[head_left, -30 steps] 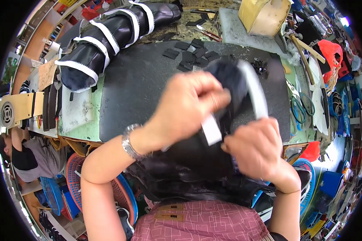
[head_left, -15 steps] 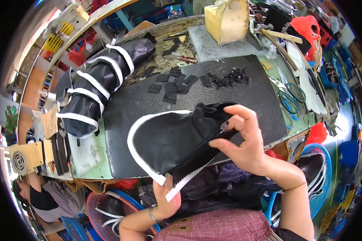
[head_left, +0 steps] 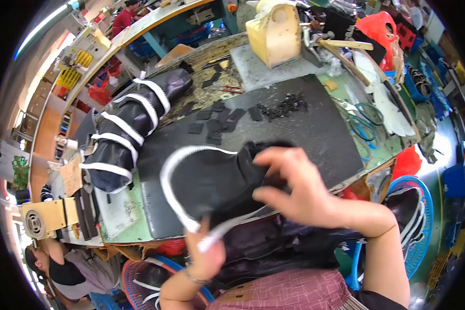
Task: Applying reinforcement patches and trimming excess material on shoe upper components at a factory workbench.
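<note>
A black leather shoe upper (head_left: 204, 178) with a white, tooth-edged strip along its border is held above the black work mat (head_left: 325, 119). My left hand (head_left: 205, 253) is closed on its near lower end, where the two ends of the white strip meet. Over the collar end hovers or rests my right hand (head_left: 299, 188), fingers and thumb curved and apart. Motion blur hides whether it grips the leather. To the left, a row of nested black uppers with white strips (head_left: 121, 126) lies on the bench.
Small black patches (head_left: 222, 121) and a heap of black scraps (head_left: 287, 106) lie on the mat. Green-handled scissors (head_left: 364, 121), a hammer (head_left: 349, 45) and a yellowish block (head_left: 274, 39) are beyond. Baskets (head_left: 421, 222) with uppers flank me. Another person (head_left: 72, 266) sits at left.
My right hand has shifted left and slightly down from the collar's edge, its fingers now further over the upper. The upper and my left hand have moved slightly; the whole view has shifted.
</note>
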`<state>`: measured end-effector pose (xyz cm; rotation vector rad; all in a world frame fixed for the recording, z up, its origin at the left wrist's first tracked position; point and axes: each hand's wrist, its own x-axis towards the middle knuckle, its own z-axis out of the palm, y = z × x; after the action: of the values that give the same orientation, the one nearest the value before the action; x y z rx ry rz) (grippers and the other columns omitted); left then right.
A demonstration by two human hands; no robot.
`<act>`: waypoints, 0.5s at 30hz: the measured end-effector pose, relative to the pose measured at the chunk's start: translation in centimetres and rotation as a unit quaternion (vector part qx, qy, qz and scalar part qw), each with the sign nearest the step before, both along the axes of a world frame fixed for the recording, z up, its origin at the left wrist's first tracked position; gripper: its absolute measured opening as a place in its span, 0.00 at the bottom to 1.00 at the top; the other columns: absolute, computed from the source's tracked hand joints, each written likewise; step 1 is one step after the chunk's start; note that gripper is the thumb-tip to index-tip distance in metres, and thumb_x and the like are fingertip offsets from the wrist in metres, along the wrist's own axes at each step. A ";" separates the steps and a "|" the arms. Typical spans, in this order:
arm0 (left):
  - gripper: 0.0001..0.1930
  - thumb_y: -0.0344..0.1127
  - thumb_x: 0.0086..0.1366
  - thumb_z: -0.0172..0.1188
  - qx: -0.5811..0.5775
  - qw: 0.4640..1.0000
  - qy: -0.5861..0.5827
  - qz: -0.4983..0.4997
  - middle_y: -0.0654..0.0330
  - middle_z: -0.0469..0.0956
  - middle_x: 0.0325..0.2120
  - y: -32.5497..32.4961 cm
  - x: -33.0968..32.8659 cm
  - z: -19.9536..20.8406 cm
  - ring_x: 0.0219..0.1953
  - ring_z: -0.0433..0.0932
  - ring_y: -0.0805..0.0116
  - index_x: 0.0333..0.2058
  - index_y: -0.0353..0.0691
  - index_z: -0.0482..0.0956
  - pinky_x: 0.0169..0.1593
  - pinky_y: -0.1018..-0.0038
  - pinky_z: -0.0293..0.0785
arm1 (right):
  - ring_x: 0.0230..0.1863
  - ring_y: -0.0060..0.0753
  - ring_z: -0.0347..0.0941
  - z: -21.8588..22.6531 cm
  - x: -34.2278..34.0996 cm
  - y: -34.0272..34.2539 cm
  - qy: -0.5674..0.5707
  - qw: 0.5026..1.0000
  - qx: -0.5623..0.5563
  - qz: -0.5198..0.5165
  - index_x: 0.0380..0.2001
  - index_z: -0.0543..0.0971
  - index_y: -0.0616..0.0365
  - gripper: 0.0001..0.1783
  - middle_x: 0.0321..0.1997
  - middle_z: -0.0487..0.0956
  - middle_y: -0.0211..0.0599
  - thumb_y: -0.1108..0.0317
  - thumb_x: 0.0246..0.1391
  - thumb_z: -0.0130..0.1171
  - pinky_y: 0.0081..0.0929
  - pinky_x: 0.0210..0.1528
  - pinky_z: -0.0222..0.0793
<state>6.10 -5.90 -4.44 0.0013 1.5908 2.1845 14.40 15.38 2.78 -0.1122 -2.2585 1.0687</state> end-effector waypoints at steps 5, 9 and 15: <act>0.03 0.23 0.55 0.56 -0.062 0.976 0.211 0.000 0.70 0.69 0.25 4.1 -7.2 7.8 0.27 0.67 0.84 0.30 0.36 0.74 0.32 0.87 0.62 | 0.27 0.42 0.72 0.0 3.7 1.7 -0.164 0.980 -0.058 0.099 0.34 0.74 0.55 0.17 0.27 0.74 0.39 0.66 0.38 0.64 0.36 0.28 0.68; 0.11 0.23 0.45 0.65 -0.197 0.744 0.636 -0.057 0.62 0.70 0.24 8.0 -6.1 7.3 0.23 0.70 0.72 0.31 0.40 0.81 0.26 0.79 0.66 | 0.41 0.47 0.69 -4.6 5.7 13.6 -0.144 0.914 0.225 -0.307 0.37 0.73 0.59 0.15 0.38 0.73 0.46 0.73 0.41 0.57 0.38 0.43 0.66; 0.11 0.26 0.44 0.64 -0.085 0.633 0.765 -0.078 0.65 0.70 0.22 11.6 -4.3 4.2 0.20 0.69 0.70 0.30 0.40 0.79 0.20 0.76 0.65 | 0.43 0.50 0.70 -7.0 9.0 19.7 -0.363 0.820 0.232 -0.377 0.43 0.70 0.59 0.22 0.39 0.75 0.50 0.71 0.40 0.56 0.41 0.46 0.65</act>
<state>1.82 5.71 -0.22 2.3547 2.2316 1.6205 23.44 35.04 -4.21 -1.2696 -2.6313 -0.0020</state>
